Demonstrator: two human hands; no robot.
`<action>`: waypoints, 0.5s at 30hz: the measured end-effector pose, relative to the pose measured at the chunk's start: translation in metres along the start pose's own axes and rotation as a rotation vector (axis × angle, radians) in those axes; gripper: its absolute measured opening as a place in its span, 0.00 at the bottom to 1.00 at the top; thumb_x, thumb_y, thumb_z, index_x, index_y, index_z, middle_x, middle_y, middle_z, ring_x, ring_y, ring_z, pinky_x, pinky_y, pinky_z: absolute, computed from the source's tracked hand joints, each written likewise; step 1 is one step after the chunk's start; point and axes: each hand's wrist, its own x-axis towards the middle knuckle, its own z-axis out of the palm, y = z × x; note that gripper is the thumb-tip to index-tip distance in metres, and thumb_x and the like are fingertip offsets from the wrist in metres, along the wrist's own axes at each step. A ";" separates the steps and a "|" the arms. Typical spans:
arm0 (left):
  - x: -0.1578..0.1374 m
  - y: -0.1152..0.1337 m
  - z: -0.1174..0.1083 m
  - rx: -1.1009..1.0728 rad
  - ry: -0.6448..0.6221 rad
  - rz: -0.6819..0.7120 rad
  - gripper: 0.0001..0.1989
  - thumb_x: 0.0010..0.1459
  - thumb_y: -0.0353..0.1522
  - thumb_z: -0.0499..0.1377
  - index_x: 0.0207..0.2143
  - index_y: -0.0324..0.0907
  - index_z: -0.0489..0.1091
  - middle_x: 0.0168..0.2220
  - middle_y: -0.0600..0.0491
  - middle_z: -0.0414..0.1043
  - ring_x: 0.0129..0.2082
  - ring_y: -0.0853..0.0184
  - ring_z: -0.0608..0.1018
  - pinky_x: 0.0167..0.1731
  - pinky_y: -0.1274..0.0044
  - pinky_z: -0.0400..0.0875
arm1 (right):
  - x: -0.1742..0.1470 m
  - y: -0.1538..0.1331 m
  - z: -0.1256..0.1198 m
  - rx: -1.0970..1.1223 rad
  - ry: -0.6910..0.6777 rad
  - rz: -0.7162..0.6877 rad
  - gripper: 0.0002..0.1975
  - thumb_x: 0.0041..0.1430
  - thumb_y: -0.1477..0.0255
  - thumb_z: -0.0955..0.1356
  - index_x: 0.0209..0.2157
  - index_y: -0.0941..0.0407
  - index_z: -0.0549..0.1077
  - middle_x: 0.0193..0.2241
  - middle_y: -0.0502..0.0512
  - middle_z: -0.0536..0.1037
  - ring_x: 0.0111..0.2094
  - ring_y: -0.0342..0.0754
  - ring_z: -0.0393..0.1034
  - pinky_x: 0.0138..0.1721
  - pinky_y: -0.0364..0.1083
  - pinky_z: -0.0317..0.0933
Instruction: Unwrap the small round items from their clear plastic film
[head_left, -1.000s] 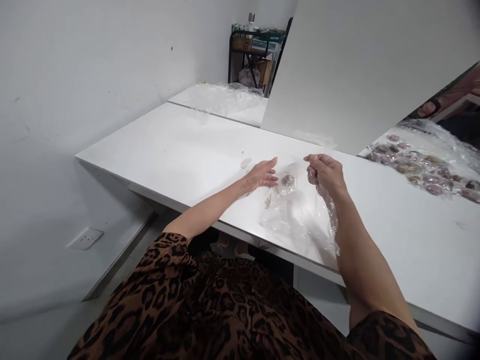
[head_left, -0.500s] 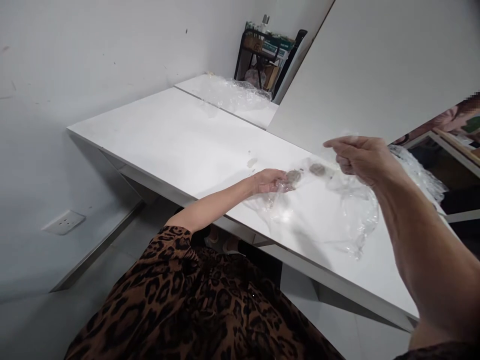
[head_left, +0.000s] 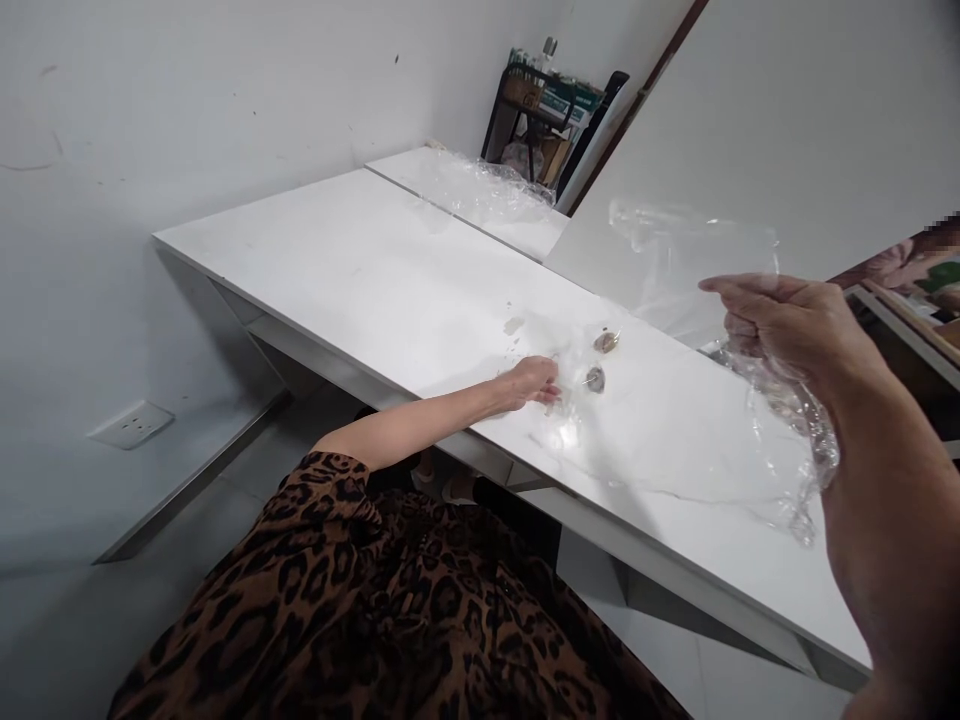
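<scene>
1. Right hand (head_left: 795,320), fingers pinched closed, grips a sheet of clear, crinkled plastic film (head_left: 787,420), holding it above a long white flat-topped table (head_left: 300,255); the film hangs below that grip and flares beyond it.
2. Left hand (head_left: 534,383) rests low at the film's other end, fingers curled; whether they clasp the film cannot be told.
3. Just past the left fingertips sit a small brownish oval piece (head_left: 607,342) and, nearer the wearer, a small grey rounded piece (head_left: 595,379), both apparently on or under film.
4. The wide spread of the hands probably keeps the sheet taut and unfolded, the left steadying the end beside the pieces.
5. Compared with half a second ago, the grey piece lies clear of the left fingertips, and more film stands raised beyond the right grip.
</scene>
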 end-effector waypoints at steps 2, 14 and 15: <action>-0.006 0.007 0.002 0.135 0.114 0.141 0.36 0.65 0.53 0.55 0.66 0.42 0.58 0.62 0.35 0.66 0.59 0.52 0.75 0.53 0.63 0.75 | -0.004 -0.003 0.001 0.003 -0.007 -0.015 0.06 0.61 0.80 0.70 0.36 0.59 0.81 0.16 0.43 0.55 0.15 0.36 0.45 0.19 0.42 0.36; 0.039 0.018 0.023 0.272 0.060 0.066 0.18 0.63 0.23 0.55 0.55 0.35 0.66 0.39 0.44 0.77 0.31 0.68 0.80 0.35 0.75 0.77 | -0.014 -0.025 -0.007 -0.012 -0.041 -0.173 0.04 0.61 0.76 0.73 0.38 0.57 0.83 0.17 0.46 0.58 0.16 0.36 0.48 0.20 0.44 0.39; 0.041 0.016 0.021 0.233 0.056 0.044 0.19 0.63 0.21 0.54 0.56 0.34 0.65 0.38 0.45 0.77 0.29 0.69 0.79 0.34 0.76 0.77 | -0.015 -0.028 -0.012 -0.027 -0.010 -0.208 0.03 0.62 0.75 0.74 0.37 0.57 0.83 0.17 0.46 0.58 0.17 0.37 0.49 0.21 0.44 0.39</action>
